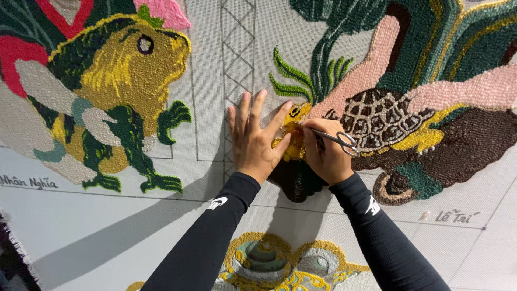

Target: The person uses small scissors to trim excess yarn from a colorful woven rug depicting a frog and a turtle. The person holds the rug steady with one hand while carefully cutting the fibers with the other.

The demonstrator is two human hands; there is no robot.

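Note:
My left hand (254, 136) lies flat with spread fingers on a grey tufting cloth (210, 70), its thumb pressing beside a yellow tufted patch (293, 141). My right hand (325, 150) grips small silver scissors (331, 137), the blades pointing left onto the yellow patch's upper edge. That patch forms the head of a tufted turtle (379, 121) with a brown and cream shell. Both arms wear black sleeves.
A yellow and green tufted frog (121, 81) fills the left of the cloth. Green leaves and pink bands (371, 59) run above the turtle. A gold and teal tufted ornament (269, 261) sits at the bottom. The cloth's frayed edge (19, 248) shows at lower left.

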